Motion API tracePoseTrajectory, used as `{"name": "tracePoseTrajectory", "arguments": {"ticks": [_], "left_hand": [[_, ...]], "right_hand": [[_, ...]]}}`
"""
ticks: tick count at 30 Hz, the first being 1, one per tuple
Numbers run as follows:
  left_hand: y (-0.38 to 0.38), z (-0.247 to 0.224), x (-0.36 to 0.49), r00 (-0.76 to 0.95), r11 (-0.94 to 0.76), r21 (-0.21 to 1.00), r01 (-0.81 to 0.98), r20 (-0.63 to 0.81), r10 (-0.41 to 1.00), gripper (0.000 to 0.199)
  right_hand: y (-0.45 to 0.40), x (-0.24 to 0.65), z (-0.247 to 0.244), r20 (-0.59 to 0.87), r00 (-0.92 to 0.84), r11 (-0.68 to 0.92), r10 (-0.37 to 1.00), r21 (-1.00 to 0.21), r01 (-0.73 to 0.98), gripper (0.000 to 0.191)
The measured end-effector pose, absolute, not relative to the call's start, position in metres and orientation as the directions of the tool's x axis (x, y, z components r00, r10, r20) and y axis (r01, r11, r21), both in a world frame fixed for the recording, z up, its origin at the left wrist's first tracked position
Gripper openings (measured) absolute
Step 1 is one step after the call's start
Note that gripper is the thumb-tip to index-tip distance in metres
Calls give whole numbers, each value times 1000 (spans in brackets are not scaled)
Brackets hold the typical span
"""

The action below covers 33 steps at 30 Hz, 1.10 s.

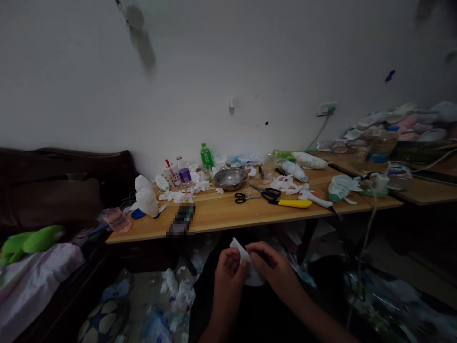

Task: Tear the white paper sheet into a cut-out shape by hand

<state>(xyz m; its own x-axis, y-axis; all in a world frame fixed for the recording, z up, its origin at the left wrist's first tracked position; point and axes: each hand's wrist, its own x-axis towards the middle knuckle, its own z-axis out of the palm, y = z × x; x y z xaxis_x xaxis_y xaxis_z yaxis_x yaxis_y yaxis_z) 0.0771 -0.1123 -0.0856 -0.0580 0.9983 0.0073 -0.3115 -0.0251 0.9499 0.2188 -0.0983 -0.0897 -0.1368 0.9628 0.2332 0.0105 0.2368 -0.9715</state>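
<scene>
A white sheet [254, 276], thin like paper or film, is held between both hands above the dark lap, in front of the table's edge. My left hand [230, 267] has curled fingers, its thumb pressing on the sheet's left side. My right hand [269, 262] grips the upper right side of the sheet, fingers bent over it. The sheet's narrow upper corner sticks up between the hands; part of it is hidden behind the fingers. On the table beyond lie black scissors [269, 192], a yellow-handled tool [294, 203] and a metal bowl [231, 178].
The wooden table [221, 214] also bears a green bottle [206, 156], a purple-labelled bottle [184, 176], a red-strawed cup [173, 175], a pink container [117, 220] and white scraps. A cable [367, 238] hangs at the right. Plastic litter and a ball [103, 321] lie below.
</scene>
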Motion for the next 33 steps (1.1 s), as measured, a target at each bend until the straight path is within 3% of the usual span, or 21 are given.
{"name": "tracePoseTrajectory", "arguments": {"ticks": [4, 18, 25, 33], "left_hand": [[-115, -81, 78, -50, -56, 964, -260, 44, 998, 25], [-110, -90, 76, -63, -41, 938, -346, 20, 998, 32], [-104, -92, 77, -46, 52, 843, -535, -91, 995, 44], [-107, -87, 79, 56, 129, 756, -642, -121, 991, 51]], "right_hand": [[-97, 220, -89, 275, -127, 281, 953, -959, 33, 20], [-100, 216, -88, 256, -86, 262, 963, -963, 68, 25], [-104, 213, -85, 298, -116, 310, 948, -944, 110, 24], [-106, 214, -88, 379, -133, 396, 916, -908, 140, 21]]}}
